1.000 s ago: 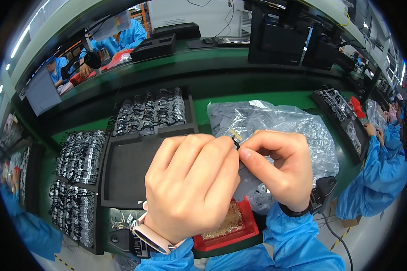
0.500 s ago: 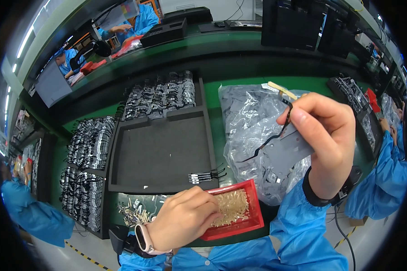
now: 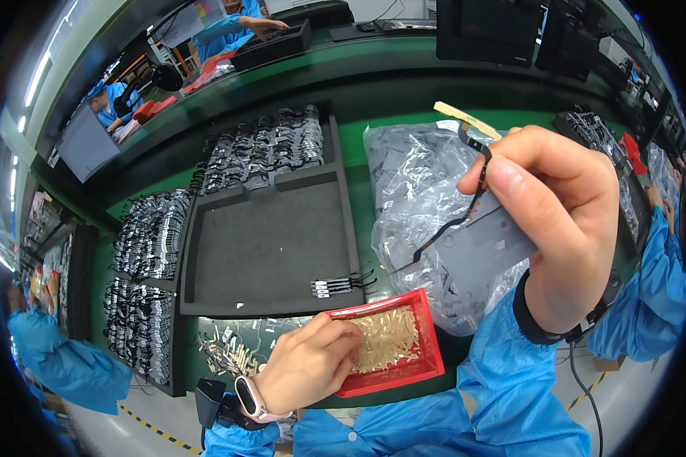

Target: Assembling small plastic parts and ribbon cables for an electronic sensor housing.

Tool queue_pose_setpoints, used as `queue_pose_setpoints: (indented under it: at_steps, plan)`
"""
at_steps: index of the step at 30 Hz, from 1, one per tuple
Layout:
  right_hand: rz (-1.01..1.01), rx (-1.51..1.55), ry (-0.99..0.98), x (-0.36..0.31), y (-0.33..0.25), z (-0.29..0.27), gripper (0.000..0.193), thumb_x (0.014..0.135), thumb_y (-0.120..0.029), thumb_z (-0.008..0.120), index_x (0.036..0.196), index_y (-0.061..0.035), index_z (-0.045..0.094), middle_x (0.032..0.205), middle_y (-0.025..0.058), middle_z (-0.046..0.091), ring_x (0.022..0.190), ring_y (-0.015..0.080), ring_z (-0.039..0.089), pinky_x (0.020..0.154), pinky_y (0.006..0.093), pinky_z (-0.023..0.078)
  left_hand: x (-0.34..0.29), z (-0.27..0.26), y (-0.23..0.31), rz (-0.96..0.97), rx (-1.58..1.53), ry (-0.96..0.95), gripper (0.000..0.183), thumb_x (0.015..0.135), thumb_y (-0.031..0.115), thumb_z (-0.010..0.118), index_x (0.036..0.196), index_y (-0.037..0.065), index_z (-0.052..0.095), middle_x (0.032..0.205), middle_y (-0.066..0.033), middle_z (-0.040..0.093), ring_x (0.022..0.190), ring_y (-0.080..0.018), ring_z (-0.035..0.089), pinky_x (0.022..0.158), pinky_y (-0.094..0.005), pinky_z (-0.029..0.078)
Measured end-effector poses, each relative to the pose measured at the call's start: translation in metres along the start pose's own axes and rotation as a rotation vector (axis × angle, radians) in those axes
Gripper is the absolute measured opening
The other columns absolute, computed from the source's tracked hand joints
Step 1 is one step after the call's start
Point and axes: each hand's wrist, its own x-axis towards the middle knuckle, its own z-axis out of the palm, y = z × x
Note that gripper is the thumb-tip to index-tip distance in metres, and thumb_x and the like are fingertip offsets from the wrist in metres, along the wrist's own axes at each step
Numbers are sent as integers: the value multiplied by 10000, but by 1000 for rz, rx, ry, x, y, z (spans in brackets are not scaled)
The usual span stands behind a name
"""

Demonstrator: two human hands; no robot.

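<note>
Between thumb and fingers of my right hand (image 3: pixel 568 206) is a thin black flex cable (image 3: pixel 476 199), raised over a clear plastic bag (image 3: pixel 404 183). A pale beige strip (image 3: pixel 465 120) is at the cable's upper end, and its thin tail hangs down to the left. My left hand (image 3: pixel 306 362) is at the left side of a red box (image 3: pixel 432 343), its curled fingers among small beige pieces (image 3: pixel 389 339). Its fingertips are partly hidden, so what they pinch does not show. Several flex cables (image 3: pixel 331 286) lie side by side in a dark foam tray (image 3: pixel 259 236).
Rows of bundled black cables stand at the tray's far side (image 3: pixel 263 148) and left side (image 3: pixel 152 232). Loose small strips (image 3: pixel 225 354) lie left of my left hand. Monitors (image 3: pixel 484 34) stand at the back. People in blue sleeves work around the bench.
My right hand has come closer and moved slightly right, the cable with it. The left hand has shifted a little left, its fingers still in the box. The view has moved slightly.
</note>
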Motion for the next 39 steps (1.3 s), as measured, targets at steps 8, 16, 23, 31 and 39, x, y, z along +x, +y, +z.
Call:
queue_pose_setpoints:
  at_steps: [8, 16, 23, 31, 39]
  plan:
    - [-51, 78, 21, -2, -2, 4, 150, 749, -83, 503, 703, 45, 566, 697, 97, 589, 642, 109, 522, 617, 210, 388, -1, 4, -2, 3, -16, 12, 177, 622, -20, 592, 794, 14, 614, 882, -46, 603, 785, -215, 567, 625, -302, 496]
    - [-99, 25, -33, -1, 4, 1, 140, 755, -70, 499, 714, 47, 566, 704, 104, 592, 651, 112, 531, 625, 217, 399, 2, 8, -2, 20, 13, 34, 118, 626, 7, 615, 744, 8, 602, 901, -53, 617, 763, -202, 571, 605, -295, 496]
    - [-112, 17, -57, 0, 1, 1, 138, 755, -64, 496, 719, 51, 563, 712, 108, 593, 657, 112, 534, 631, 217, 402, 0, 6, -3, 14, 32, 15, 65, 683, 60, 609, 723, 12, 590, 902, -48, 603, 795, -197, 563, 633, -286, 491]
    - [-117, 38, -27, -1, 2, 3, 134, 751, -59, 494, 711, 49, 562, 708, 106, 593, 656, 106, 531, 626, 209, 401, 13, -3, -1, 33, 200, 258, 162, 618, 19, 636, 772, 36, 590, 782, -44, 502, 684, -206, 498, 544, -289, 446]
    - [-87, 95, -37, -1, 2, 4, 135, 744, -67, 504, 704, 47, 564, 697, 101, 588, 645, 105, 528, 613, 211, 402, 37, -4, -25, 76, 256, 231, 179, 586, -5, 595, 761, 30, 609, 728, -39, 448, 703, -194, 483, 533, -296, 447]
